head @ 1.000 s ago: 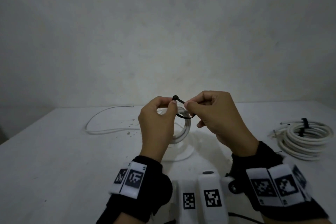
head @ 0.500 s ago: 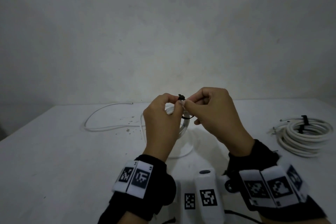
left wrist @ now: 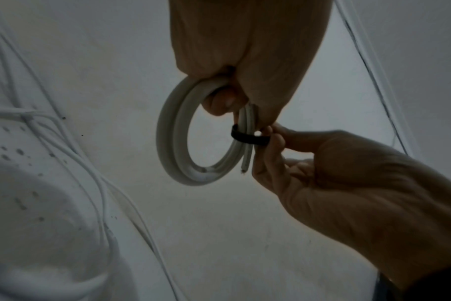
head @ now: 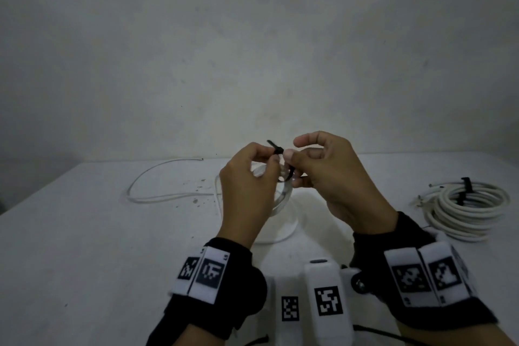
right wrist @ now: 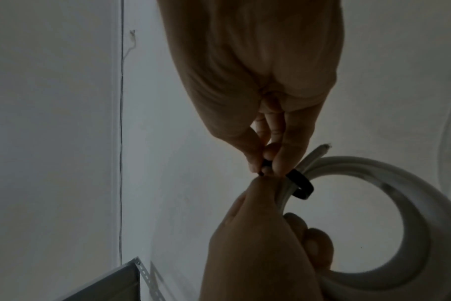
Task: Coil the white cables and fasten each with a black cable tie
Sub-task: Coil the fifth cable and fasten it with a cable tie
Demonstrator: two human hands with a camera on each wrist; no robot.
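Note:
A small coil of white cable point(head: 284, 196) hangs above the white table point(head: 84, 233), held up between both hands. My left hand point(head: 271, 159) grips the top of the coil point(left wrist: 173, 132). A black cable tie point(head: 276, 149) is looped round the coil strands, its tail poking up to the left. My right hand point(head: 290, 155) pinches the tie point(right wrist: 299, 185) next to the left fingertips, index finger raised. In the left wrist view the tie point(left wrist: 247, 139) wraps the coil close to the cut cable end. The cable's loose tail point(head: 157, 177) lies on the table to the left.
A finished coil point(head: 471, 205) of white cable with black ties lies at the right of the table. White marker-tagged devices point(head: 328, 303) sit at the near edge between my wrists. Dark specks point(head: 196, 191) dot the table. A plain wall stands behind.
Both hands have risen a little and closed together. The tie's loop round the coil has become smaller, and its tail now sticks out up-left past the left fingers.

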